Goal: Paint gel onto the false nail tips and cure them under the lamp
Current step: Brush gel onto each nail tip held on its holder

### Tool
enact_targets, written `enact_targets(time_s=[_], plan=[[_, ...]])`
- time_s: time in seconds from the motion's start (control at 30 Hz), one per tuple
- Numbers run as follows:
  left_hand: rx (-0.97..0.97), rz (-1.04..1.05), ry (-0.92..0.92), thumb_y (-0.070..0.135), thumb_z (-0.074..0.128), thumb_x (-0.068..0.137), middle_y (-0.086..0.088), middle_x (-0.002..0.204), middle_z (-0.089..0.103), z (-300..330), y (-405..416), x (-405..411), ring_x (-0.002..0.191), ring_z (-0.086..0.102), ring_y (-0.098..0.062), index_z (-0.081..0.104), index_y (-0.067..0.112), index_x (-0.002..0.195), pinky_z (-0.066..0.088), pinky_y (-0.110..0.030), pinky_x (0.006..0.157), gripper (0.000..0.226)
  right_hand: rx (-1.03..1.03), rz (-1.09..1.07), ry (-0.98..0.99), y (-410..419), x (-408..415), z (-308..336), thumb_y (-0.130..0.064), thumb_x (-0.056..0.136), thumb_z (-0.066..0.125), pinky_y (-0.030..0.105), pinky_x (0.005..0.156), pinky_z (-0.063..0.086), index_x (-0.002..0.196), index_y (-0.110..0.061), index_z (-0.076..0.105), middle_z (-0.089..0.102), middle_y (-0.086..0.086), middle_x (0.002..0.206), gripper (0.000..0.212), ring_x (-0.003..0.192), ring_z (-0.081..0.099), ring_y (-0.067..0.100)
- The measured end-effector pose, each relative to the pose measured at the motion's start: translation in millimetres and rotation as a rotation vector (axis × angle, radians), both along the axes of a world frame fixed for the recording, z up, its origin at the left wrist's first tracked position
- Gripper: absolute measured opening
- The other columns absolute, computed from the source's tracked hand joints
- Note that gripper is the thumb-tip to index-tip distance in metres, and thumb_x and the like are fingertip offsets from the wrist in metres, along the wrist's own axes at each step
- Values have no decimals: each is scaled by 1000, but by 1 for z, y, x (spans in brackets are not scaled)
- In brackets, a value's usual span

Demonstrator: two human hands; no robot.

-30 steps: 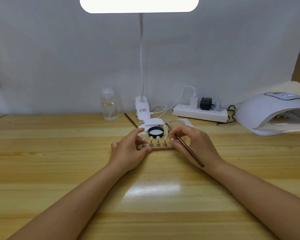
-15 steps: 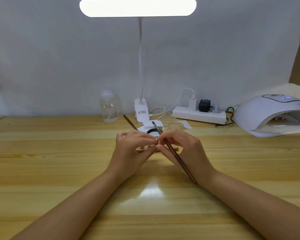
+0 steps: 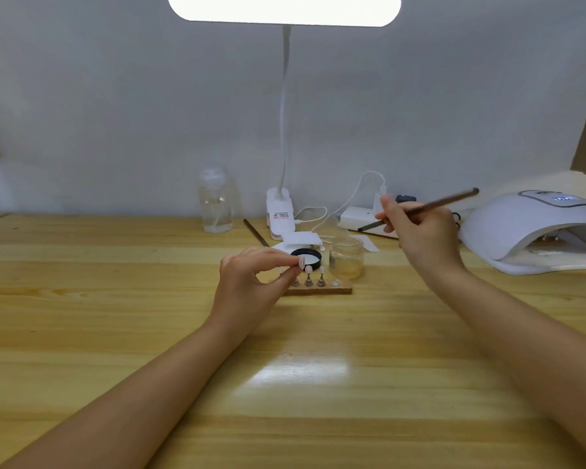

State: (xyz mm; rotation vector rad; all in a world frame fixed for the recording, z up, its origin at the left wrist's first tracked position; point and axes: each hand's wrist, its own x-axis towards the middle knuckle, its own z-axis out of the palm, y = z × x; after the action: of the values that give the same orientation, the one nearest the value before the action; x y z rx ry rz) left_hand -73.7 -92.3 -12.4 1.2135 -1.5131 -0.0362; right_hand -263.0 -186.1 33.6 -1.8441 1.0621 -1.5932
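My left hand (image 3: 251,282) pinches a nail tip (image 3: 300,263) just above the wooden holder (image 3: 332,288) on the desk (image 3: 115,316). My right hand (image 3: 416,231), raised well apart, grips the brush (image 3: 430,206) near the curing lamp (image 3: 535,228).

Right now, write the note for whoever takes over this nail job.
Left hand pinches a nail tip on its stand above the wooden holder.
Right hand holds the brush raised, away from the holder.
Three more stands wait on the holder; the gel jar sits open behind it.
The curing lamp sits far right.
Cannot tell which tips carry gel. Left: finish painting, then cure.
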Motion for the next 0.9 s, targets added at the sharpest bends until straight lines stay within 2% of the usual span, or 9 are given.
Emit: enact_targets(time_s=[0.07, 0.17, 0.23, 0.33, 0.5, 0.6, 0.73, 0.83, 0.9], plan=[[12, 19, 33, 12, 73, 73, 1, 84, 72, 1, 0, 0, 86, 65, -17, 74, 16, 87, 41, -53, 88, 14, 58, 9, 106, -9, 2, 6, -30, 91, 56, 2, 47, 36, 75, -15, 68, 58, -10, 58, 24, 47, 52, -13], [21, 35, 71, 11, 74, 73, 2, 85, 71, 2, 2, -1, 87, 64, -17, 74, 16, 86, 41, -52, 89, 14, 109, 28, 276, -16, 10, 10, -28, 89, 60, 13, 54, 39, 69, -17, 60, 60, -5, 58, 23, 46, 54, -7], [30, 39, 80, 11, 74, 73, 2, 86, 71, 2, 2, -1, 89, 64, -17, 74, 17, 85, 40, -53, 91, 14, 111, 14, 356, -19, 17, 11, -28, 86, 63, 15, 53, 38, 63, -17, 54, 60, -4, 56, 28, 44, 54, -4], [43, 40, 84, 12, 74, 73, 3, 87, 71, 2, 2, 0, 93, 63, -17, 74, 18, 84, 38, -55, 93, 13, 100, -33, 488, -22, 26, 10, -33, 85, 64, 16, 50, 36, 64, -10, 56, 59, -3, 55, 32, 52, 54, 2], [51, 34, 88, 13, 74, 72, 4, 85, 71, 2, 1, 1, 89, 65, -14, 74, 19, 84, 39, -54, 92, 13, 191, -55, 605, -26, 33, 3, -40, 84, 64, 34, 67, 48, 69, -12, 54, 56, 0, 65, 34, 64, 55, 15], [46, 28, 83, 12, 74, 72, 3, 81, 71, 2, 1, 1, 82, 65, -13, 74, 17, 82, 43, -50, 89, 12, 223, -78, 535, -29, 28, 8, -42, 84, 62, 33, 65, 47, 71, -10, 58, 60, 1, 67, 35, 67, 57, 16], [52, 30, 108, 9, 73, 73, 3, 79, 70, 2, 1, 2, 78, 63, -10, 74, 17, 81, 48, -42, 85, 11, 238, -123, 304, -33, 15, 16, -37, 85, 63, 20, 51, 34, 60, -16, 54, 57, -5, 57, 34, 57, 51, 2], [58, 29, 101, 8, 73, 73, 4, 78, 69, 3, 1, 1, 77, 62, -9, 72, 19, 80, 50, -36, 82, 13, 300, -94, 188, -36, 7, 17, -34, 85, 63, 21, 52, 34, 61, -15, 53, 57, -4, 56, 33, 56, 49, 4], [56, 27, 79, 8, 73, 73, 2, 79, 69, 3, 1, 1, 78, 63, -11, 72, 18, 80, 50, -38, 82, 12, 333, -70, 129, -38, 2, 15, -32, 85, 64, 23, 54, 35, 62, -14, 53, 57, -3, 56, 32, 56, 47, 7]])
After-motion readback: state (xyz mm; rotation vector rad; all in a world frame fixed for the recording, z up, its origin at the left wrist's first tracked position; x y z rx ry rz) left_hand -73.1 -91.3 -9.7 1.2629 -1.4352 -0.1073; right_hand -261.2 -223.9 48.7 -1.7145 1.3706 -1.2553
